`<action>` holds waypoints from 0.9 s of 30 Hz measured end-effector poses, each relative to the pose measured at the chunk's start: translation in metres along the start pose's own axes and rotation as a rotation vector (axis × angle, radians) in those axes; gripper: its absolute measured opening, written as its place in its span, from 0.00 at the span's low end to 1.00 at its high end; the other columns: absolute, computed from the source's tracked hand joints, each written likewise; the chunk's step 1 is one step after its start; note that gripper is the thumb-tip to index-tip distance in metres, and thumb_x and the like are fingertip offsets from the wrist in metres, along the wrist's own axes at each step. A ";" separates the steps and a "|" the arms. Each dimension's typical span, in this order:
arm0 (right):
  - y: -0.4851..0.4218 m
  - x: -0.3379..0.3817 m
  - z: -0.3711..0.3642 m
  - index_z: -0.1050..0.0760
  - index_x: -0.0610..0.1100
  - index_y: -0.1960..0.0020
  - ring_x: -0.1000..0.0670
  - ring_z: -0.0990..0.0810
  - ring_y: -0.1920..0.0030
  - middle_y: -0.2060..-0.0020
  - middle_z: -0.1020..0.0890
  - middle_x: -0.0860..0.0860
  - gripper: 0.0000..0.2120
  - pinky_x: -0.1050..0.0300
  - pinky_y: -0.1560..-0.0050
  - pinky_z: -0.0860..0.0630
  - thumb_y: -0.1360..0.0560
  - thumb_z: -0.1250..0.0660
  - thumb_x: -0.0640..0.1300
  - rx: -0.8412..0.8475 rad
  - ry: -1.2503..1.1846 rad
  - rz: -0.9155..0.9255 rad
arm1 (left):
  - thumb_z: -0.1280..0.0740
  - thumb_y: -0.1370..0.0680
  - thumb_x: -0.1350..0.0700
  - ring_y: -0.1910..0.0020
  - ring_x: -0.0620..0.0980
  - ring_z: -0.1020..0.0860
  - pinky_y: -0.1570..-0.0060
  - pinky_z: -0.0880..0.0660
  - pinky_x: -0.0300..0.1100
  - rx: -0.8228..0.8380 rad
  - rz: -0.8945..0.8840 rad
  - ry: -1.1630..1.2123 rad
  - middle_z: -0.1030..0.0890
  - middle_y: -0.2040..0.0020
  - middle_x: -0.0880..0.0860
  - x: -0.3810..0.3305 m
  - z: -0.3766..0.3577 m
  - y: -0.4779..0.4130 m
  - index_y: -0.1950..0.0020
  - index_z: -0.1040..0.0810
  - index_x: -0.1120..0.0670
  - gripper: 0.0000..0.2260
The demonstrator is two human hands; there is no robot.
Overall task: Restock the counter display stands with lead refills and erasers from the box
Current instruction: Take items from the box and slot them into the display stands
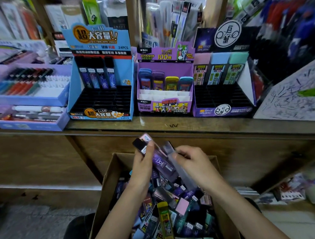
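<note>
Was gripping a fan of slim purple plastic lead refill cases [162, 164] in the left hand [141, 167], fingers curled round them, caps up, probably to read labels and sort by type. Pinched a pale translucent case [169, 149] with the right hand [195, 162], right against the bunch. Held the lot just above the open brown cardboard box [108, 176], well short of the counter. Looked bound for the blue cardboard display stand [101, 115], judging by four matching purple cases in its back row.
</note>
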State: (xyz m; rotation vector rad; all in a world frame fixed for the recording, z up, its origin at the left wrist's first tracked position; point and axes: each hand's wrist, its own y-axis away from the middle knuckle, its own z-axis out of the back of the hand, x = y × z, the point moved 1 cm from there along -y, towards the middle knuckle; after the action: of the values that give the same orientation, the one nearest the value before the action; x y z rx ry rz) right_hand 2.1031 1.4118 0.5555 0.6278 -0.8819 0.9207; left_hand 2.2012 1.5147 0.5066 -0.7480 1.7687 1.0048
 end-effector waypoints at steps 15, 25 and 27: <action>-0.009 0.001 0.037 0.24 0.44 0.48 0.53 0.25 0.71 0.66 0.22 0.49 0.15 0.62 0.69 0.27 0.20 0.45 0.52 -0.044 -0.639 -0.128 | 0.36 0.23 0.45 0.56 0.56 0.17 0.58 0.22 0.48 -0.037 0.064 0.063 0.17 0.54 0.57 -0.003 0.008 -0.003 0.38 0.28 0.57 0.19; -0.023 0.033 0.004 0.22 0.47 0.51 0.49 0.21 0.48 0.51 0.19 0.45 0.04 0.56 0.47 0.27 0.26 0.32 0.42 0.067 -0.422 -0.015 | 0.33 0.28 0.41 0.56 0.53 0.17 0.48 0.23 0.52 -0.072 -0.080 -0.041 0.15 0.58 0.52 -0.030 0.044 0.004 0.40 0.25 0.54 0.22; -0.034 0.052 0.003 0.24 0.48 0.52 0.49 0.21 0.52 0.52 0.20 0.40 0.04 0.57 0.52 0.27 0.26 0.31 0.42 0.064 -0.392 0.041 | 0.32 0.33 0.39 0.53 0.54 0.18 0.44 0.25 0.55 -0.092 -0.134 -0.033 0.15 0.55 0.52 -0.048 0.060 0.002 0.44 0.23 0.49 0.22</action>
State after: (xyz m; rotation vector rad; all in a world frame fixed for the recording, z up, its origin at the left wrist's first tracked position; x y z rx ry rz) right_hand 2.1483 1.4148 0.5983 0.8660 -1.2215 0.8790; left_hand 2.2427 1.5708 0.5384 -0.8905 1.6300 1.0078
